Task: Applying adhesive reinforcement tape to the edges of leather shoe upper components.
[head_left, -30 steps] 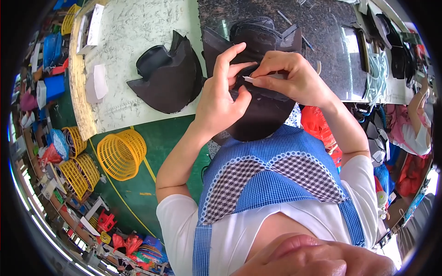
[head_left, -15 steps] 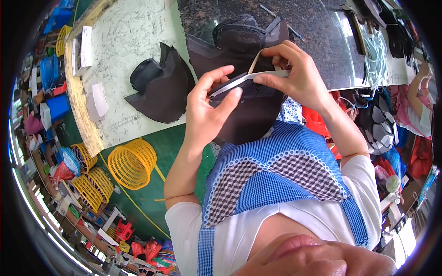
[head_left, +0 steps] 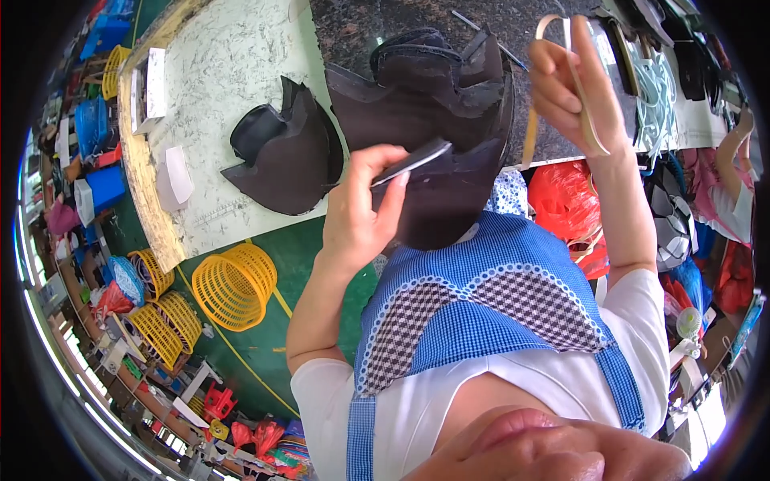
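Observation:
My left hand (head_left: 357,208) pinches a small dark piece with a pale strip along its edge (head_left: 429,156) between thumb and fingers. It is held over a stack of dark brown, shaped flat pieces (head_left: 409,112) on the near side of the table. Raised at the right, my right hand (head_left: 577,100) has its fingers curled round a long, thin cream strip (head_left: 529,136). The strip loops over the fingers, and one end hangs below them. Between the two hands there is a wide gap. To the left lies another group of dark shaped pieces (head_left: 293,164).
A bundle of pale laces (head_left: 656,100) hangs at the table's right. A white box (head_left: 150,88) and a pale card (head_left: 178,180) rest at the left. Yellow baskets (head_left: 233,289) stand on the green floor. Red plastic bags (head_left: 561,196) sit by my right arm.
My right hand has moved up and right, away from my left hand, carrying the cream strip. My left hand still pinches the dark piece, now tilted up more.

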Demonstrator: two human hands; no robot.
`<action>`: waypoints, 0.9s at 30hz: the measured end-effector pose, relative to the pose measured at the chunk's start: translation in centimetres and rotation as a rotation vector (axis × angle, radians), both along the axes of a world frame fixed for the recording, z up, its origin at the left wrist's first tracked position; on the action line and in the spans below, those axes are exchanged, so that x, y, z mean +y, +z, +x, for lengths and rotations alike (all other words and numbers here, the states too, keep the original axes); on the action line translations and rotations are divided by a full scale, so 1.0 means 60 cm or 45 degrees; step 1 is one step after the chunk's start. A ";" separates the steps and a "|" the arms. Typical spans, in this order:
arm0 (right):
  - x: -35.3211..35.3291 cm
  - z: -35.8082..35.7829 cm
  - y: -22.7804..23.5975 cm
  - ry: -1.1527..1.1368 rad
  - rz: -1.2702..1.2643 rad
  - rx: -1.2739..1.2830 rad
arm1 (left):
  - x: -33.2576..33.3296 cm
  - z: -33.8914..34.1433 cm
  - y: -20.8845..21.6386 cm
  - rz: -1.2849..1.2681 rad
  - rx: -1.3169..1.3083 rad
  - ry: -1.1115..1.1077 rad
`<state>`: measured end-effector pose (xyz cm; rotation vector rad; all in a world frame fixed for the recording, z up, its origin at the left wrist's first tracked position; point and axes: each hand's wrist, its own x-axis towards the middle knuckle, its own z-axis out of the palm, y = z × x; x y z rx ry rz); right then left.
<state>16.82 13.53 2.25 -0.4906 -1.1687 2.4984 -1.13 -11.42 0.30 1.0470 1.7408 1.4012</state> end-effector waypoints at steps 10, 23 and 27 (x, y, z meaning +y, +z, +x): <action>-0.039 -0.067 0.028 0.786 1.332 -0.450 | 0.041 0.019 -0.024 0.861 1.555 0.065; -0.045 -0.067 -0.015 -0.015 2.014 -0.030 | 0.070 -0.010 -0.031 -0.034 0.181 -0.095; -0.103 -0.034 -0.045 -0.169 2.160 -0.085 | 0.060 -0.030 -0.043 0.166 0.583 -0.065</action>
